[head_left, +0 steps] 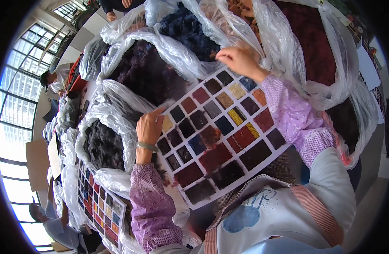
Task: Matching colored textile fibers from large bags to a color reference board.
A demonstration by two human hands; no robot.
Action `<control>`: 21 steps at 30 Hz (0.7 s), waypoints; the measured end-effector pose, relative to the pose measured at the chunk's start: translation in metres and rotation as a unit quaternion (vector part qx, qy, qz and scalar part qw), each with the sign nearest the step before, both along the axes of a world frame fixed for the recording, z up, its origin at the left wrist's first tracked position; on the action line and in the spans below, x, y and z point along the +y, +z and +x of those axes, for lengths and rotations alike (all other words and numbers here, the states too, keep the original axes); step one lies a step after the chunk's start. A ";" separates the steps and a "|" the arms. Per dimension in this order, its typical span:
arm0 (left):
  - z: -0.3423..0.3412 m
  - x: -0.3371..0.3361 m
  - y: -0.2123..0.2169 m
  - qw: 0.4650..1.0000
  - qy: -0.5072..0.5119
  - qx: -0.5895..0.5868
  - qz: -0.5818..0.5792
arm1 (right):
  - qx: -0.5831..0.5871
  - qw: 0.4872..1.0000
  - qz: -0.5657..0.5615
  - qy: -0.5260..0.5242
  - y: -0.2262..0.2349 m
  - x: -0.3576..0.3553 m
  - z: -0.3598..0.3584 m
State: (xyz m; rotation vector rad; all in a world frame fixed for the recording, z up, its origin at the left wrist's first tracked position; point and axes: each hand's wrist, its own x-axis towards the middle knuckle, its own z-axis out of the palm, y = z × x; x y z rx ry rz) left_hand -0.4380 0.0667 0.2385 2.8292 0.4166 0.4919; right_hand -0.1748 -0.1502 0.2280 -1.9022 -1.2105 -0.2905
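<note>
A white board with a grid of coloured, fuzzy fibre swatches [223, 127] lies slanted in front of me, with dark red, brown, black, yellow and blue patches. My left hand [150, 128], with a pale bracelet at its wrist, is bent around the board's left edge beside a cream swatch. Over the far edge hovers my right hand [241, 62], fingers curled together; anything in them is too small or hidden. It is close to a clear plastic bag of navy fibre [186, 31]. Dark purple fibre [146, 70] fills the bag between my hands.
More open plastic bags stand around, with dark grey fibre [103, 144] at left, maroon fibre [310, 40] at right and orange-brown pieces [245, 15] at the back. A second swatch board [102, 202] lies lower left. Other people [55, 80] are by the windows at left.
</note>
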 end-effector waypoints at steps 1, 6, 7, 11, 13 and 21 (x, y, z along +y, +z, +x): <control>0.027 0.000 0.010 0.999 -0.021 -0.023 0.007 | -0.008 0.995 0.062 -0.076 -0.003 -0.021 0.040; 0.169 -0.008 0.023 0.993 -0.036 -0.048 0.103 | -0.017 0.975 0.052 -0.216 -0.002 -0.053 0.146; 0.191 0.000 0.013 0.984 -0.070 -0.077 0.144 | -0.018 0.975 0.059 -0.211 -0.002 -0.042 0.161; 0.242 0.008 -0.007 0.968 -0.046 -0.033 0.244 | -0.216 0.936 -0.039 -0.276 -0.005 -0.025 0.211; 0.252 0.021 -0.018 0.960 0.017 0.046 0.277 | -0.296 0.881 -0.136 -0.344 -0.015 -0.022 0.228; 0.249 0.028 0.012 0.985 0.028 0.078 0.154 | -0.204 0.938 -0.132 -0.246 0.016 -0.035 0.220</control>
